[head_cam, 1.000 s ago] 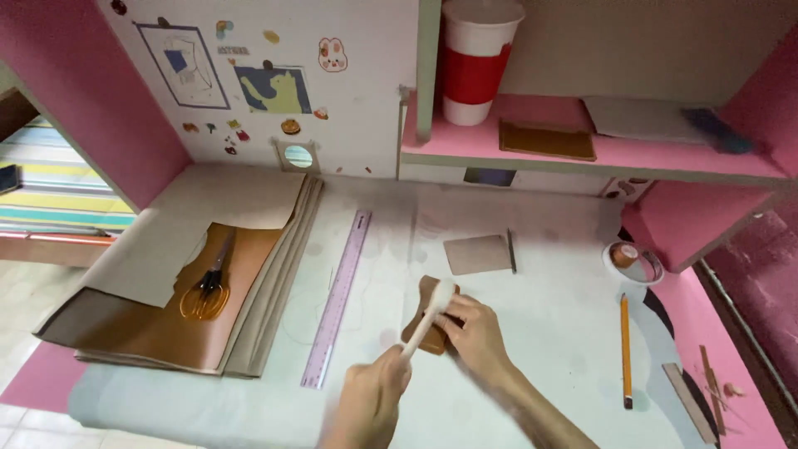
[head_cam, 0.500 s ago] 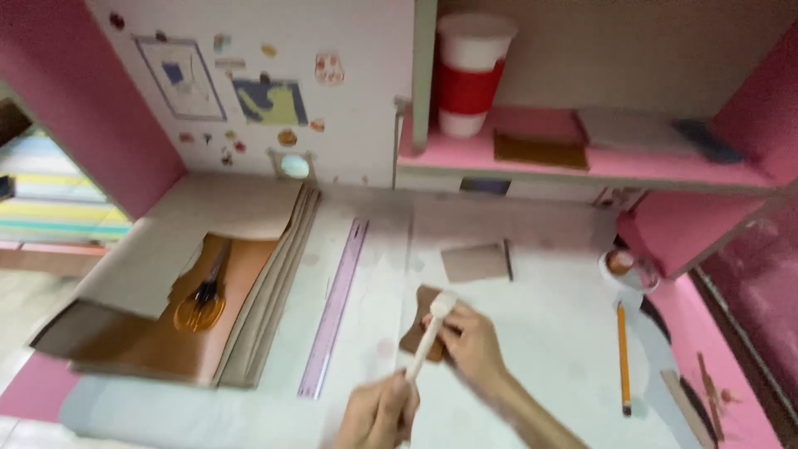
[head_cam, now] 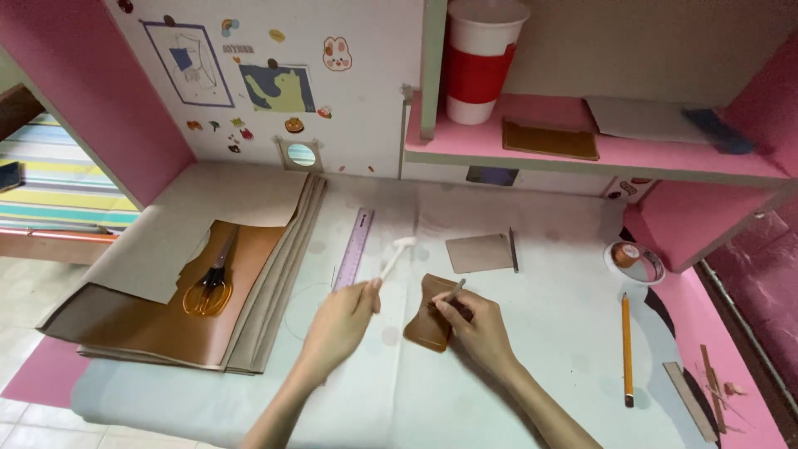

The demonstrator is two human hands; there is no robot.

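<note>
A small brown leather piece (head_cam: 426,326) lies on the pale desk cover near the front middle. My right hand (head_cam: 475,326) rests on it and grips a thin metal tool (head_cam: 453,290) whose tip points up and away. My left hand (head_cam: 337,324) is just left of the piece and holds a white stick-like tool (head_cam: 396,254) with a rounded head, raised and angled toward the back right, apart from the leather.
A purple ruler (head_cam: 353,247) lies left of the hands. Orange-handled scissors (head_cam: 209,283) rest on stacked leather sheets (head_cam: 154,328) at the left. A tan patch (head_cam: 479,253), a small round tin (head_cam: 634,259) and a pencil (head_cam: 626,347) lie to the right. A red and white cup (head_cam: 478,58) stands on the pink shelf.
My left hand has lifted the white stick off the leather piece and swung it up and to the left. The right hand stays on the piece.
</note>
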